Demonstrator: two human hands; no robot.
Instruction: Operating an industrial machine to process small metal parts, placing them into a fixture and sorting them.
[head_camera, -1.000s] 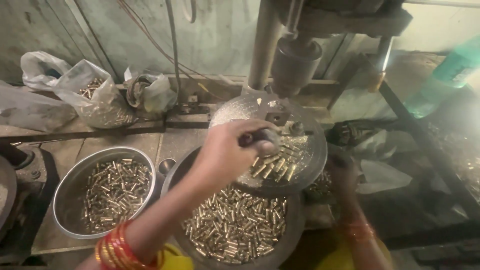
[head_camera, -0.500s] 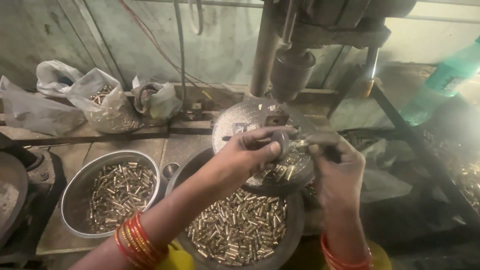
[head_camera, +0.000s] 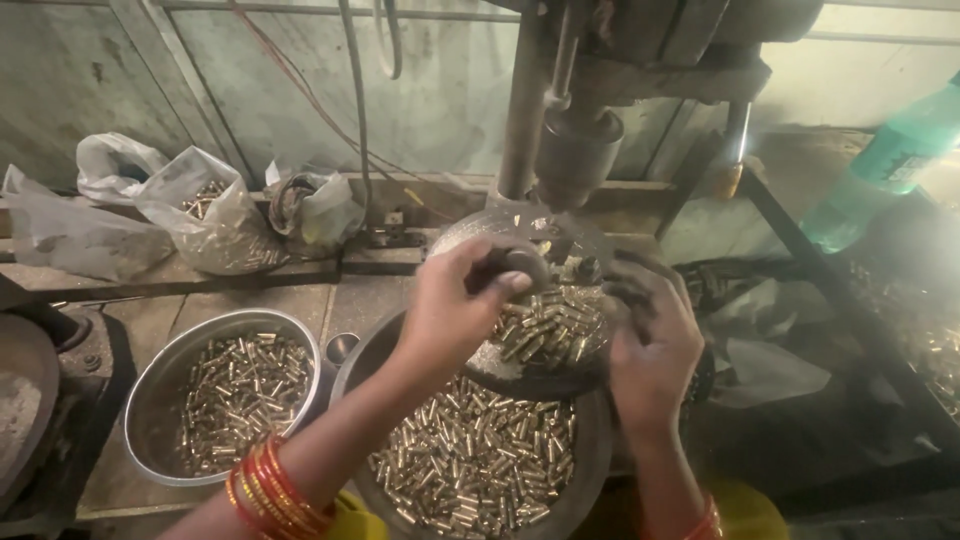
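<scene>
Right now the left hand (head_camera: 455, 310) fingers (head_camera: 505, 285) pinch a small dark part at the drill-press table (head_camera: 470, 235), while the right hand (head_camera: 655, 345) curls over brass pieces (head_camera: 550, 330) heaped there. Many pieces fill the lower pan (head_camera: 590, 450) and left bowl (head_camera: 150, 400), so much sorting seems unfinished.

Shiny brass pcs (head_camera: 470, 460), dull steel bowl (head_camera: 160, 385).

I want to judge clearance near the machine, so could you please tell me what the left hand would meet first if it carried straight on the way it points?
The left hand points right. It would probably meet the right hand first, passing over the brass pieces on the round machine table; depth is unclear.
</scene>
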